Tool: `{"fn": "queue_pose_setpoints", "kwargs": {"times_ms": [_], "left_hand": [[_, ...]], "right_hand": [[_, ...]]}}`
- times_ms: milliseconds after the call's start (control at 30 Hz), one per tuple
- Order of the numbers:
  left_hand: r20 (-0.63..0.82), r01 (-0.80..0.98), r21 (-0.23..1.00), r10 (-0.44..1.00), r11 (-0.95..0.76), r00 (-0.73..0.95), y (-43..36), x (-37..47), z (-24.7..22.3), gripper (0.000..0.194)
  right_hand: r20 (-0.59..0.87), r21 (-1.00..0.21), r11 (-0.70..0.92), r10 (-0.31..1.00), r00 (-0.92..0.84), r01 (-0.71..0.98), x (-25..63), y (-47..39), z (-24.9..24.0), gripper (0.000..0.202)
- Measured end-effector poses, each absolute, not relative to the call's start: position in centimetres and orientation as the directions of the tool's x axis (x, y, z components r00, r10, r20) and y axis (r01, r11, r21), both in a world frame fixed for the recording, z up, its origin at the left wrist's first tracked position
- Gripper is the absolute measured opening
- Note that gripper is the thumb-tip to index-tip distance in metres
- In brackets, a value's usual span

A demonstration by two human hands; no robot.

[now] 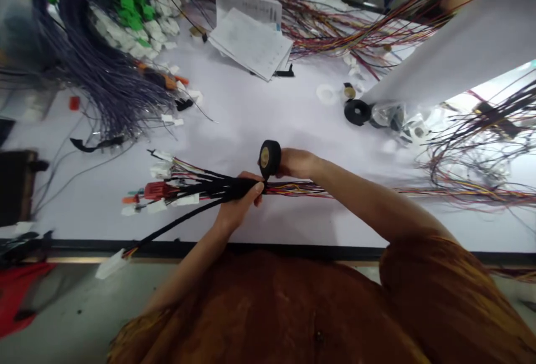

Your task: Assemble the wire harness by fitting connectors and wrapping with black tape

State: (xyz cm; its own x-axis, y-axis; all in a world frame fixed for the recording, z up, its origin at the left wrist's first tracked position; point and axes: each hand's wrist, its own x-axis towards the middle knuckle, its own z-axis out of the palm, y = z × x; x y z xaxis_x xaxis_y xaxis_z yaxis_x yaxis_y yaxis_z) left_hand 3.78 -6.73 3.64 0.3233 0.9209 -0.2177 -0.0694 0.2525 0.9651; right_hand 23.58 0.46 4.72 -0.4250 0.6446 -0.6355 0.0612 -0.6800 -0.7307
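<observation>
A wire bundle (293, 188) runs across the table, its branches fanning out at the left to white connectors and a red connector (157, 190). My left hand (238, 203) is closed round the black-taped part of the bundle, thumb on top. Just right of it, my right hand (295, 163) grips a roll of black tape (270, 157) above the wires. A short strip of tape reaches from the roll down to the bundle by my left thumb. One black-wrapped branch (180, 221) slants down to a white connector (111, 264) past the table's front edge.
Purple wires (100, 79) with green and white connectors lie at the back left. Papers (253, 40) lie at the back middle, near loose coloured wires (335, 34). Another black tape roll (357, 111) sits right of centre, below a large white slanted object (456, 46).
</observation>
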Motion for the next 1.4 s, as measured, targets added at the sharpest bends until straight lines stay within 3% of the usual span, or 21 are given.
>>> {"fn": "queue_pose_setpoints", "kwargs": {"times_ms": [167, 367, 433, 567, 700, 833, 933, 1067, 1133, 1167, 1200, 1233, 1300, 1333, 1400], "left_hand": [[-0.201, 0.08, 0.979, 0.953, 0.187, 0.226, -6.2, 3.4, 3.4, 0.021], [-0.24, -0.042, 0.966, 0.946, 0.255, 0.22, -6.4, 3.7, 2.3, 0.027], [-0.231, -0.058, 0.968, 0.954, 0.246, 0.193, -6.6, 3.8, 2.3, 0.026], [-0.206, -0.021, 0.977, 0.964, 0.212, 0.167, -6.9, 3.8, 2.9, 0.026], [-0.206, 0.099, 0.976, 0.968, 0.194, 0.141, -7.0, 4.0, 4.1, 0.027], [-0.238, 0.036, 0.971, 0.954, 0.235, 0.183, -7.1, 4.3, 5.8, 0.027], [-0.322, -0.006, 0.944, 0.928, 0.329, 0.186, -7.4, 4.1, 6.4, 0.031], [-0.334, -0.03, 0.937, 0.917, 0.349, 0.218, -7.9, 3.4, 6.3, 0.035], [-0.232, -0.036, 0.968, 0.936, 0.25, 0.263, -8.1, 3.2, 6.4, 0.031], [-0.155, -0.04, 0.984, 0.949, 0.172, 0.275, -8.2, 3.2, 6.6, 0.028], [-0.07, -0.035, 0.996, 0.958, 0.083, 0.279, -8.4, 3.2, 6.7, 0.025], [0.014, -0.019, 1.0, 0.961, -0.009, 0.276, -8.5, 3.3, 6.9, 0.022], [0.153, 0.038, 0.985, 0.954, -0.169, 0.259, -8.7, 3.5, 7.3, 0.016], [0.197, 0.065, 0.973, 0.947, -0.22, 0.253, -8.8, 3.6, 7.4, 0.013], [0.231, 0.085, 0.962, 0.943, -0.258, 0.241, -8.8, 3.8, 7.5, 0.009]], "right_hand": [[-0.485, -0.875, -0.458, 0.828, -0.283, 0.158, 24.0, -1.0, 5.6, 0.008], [-0.217, -0.964, -0.166, 0.943, -0.251, 0.21, 23.0, -5.9, 9.5, 0.01], [-0.124, -0.936, -0.061, 0.979, -0.163, 0.346, 21.8, -8.3, 10.0, 0.012], [0.001, -0.768, 0.068, 0.994, -0.105, 0.637, 19.3, -12.8, 8.2, 0.033], [0.005, -0.564, 0.156, 0.983, -0.186, 0.811, 17.9, -15.4, 4.1, 0.045], [-0.03, -0.407, 0.16, 0.982, -0.189, 0.899, 16.8, -16.7, 1.6, 0.056], [-0.067, -0.445, 0.142, 0.979, -0.191, 0.884, 17.1, -17.0, 3.0, 0.052], [0.051, -0.65, 0.23, 0.964, -0.26, 0.724, 21.0, -13.7, 7.5, 0.029], [0.071, -0.706, 0.131, 0.991, -0.115, 0.696, 23.8, -10.1, 9.1, 0.025], [-0.022, -0.716, 0.035, 0.997, -0.072, 0.698, 25.0, -8.2, 9.5, 0.022], [-0.205, -0.724, -0.056, 0.969, -0.136, 0.688, 25.9, -6.2, 9.7, 0.017], [-0.415, -0.73, -0.155, 0.874, -0.252, 0.665, 26.4, -4.5, 9.7, 0.014], [-0.681, -0.724, -0.364, 0.513, -0.523, 0.586, 26.2, -1.9, 9.1, 0.014], [-0.7, -0.706, -0.47, 0.343, -0.626, 0.53, 25.7, -1.2, 8.6, 0.016], [-0.655, -0.652, -0.648, 0.219, -0.723, 0.394, 24.1, -0.9, 7.2, 0.016]]}}
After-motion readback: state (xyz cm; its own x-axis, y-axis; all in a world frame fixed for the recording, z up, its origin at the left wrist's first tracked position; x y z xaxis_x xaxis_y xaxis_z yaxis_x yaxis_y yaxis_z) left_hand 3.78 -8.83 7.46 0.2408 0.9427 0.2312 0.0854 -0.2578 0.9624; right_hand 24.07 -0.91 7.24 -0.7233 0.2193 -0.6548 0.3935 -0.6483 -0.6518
